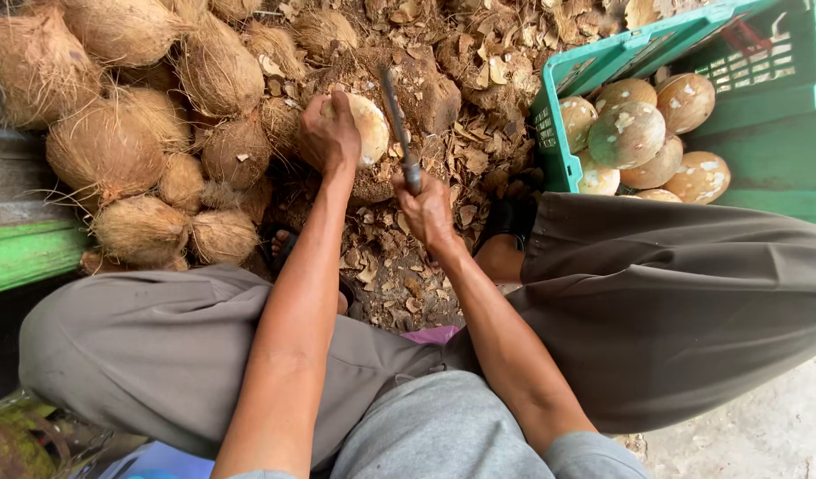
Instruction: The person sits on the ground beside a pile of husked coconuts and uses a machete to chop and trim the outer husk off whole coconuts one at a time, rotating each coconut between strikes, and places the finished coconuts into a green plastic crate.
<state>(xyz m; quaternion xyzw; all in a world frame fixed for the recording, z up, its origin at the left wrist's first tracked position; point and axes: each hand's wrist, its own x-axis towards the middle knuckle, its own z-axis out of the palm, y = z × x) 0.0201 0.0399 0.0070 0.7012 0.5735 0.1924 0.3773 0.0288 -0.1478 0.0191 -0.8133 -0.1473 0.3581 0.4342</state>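
Left hand point(330, 133) clamps the peeled coconut point(370, 127); right hand point(427, 210) beside it grips a knife point(397, 124).

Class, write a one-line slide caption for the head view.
Left hand steadies a coconut while right hand holds a knife beside a green crate.

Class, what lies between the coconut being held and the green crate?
In the head view, the knife blade, a brown block and loose husk chips lie between the coconut and the crate.
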